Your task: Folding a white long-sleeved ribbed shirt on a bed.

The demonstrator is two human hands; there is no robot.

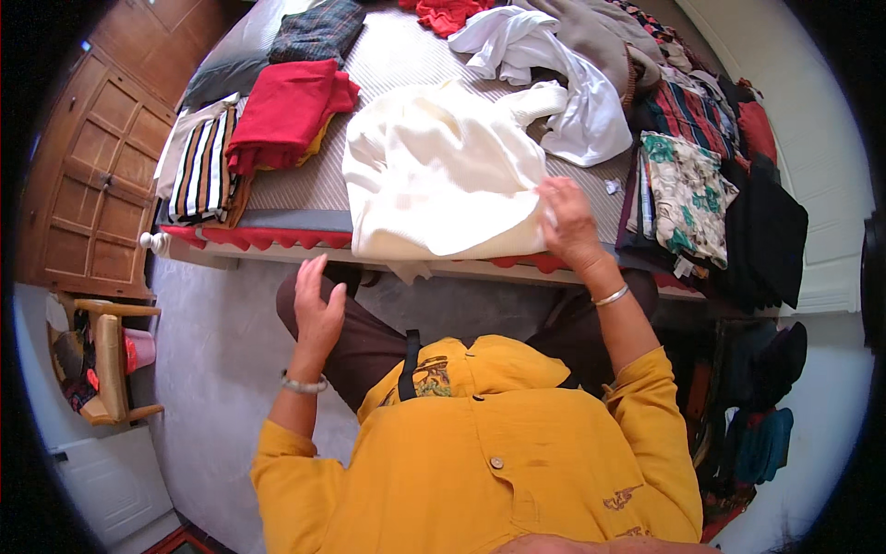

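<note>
A cream ribbed knit top (434,175) lies spread on the bed's near edge, its hem hanging a little over the side. At its right edge my right hand (567,220) has its fingers curled, with a bit of the cream cloth between thumb and fingers. My left hand (318,309) is in the air below the top's left corner, fingers apart and holding nothing. Just behind the cream top, a white garment (586,120) lies crumpled. Left of it are a folded red garment (286,111) and a striped folded garment (205,162).
Folded clothes, among them a green-and-cream floral one (688,198), are piled on the bed's right side beside black cloth (766,231). A dark plaid garment (317,32) is at the far left. A wooden chair (111,369) stands left of me, near a wooden cabinet (97,175).
</note>
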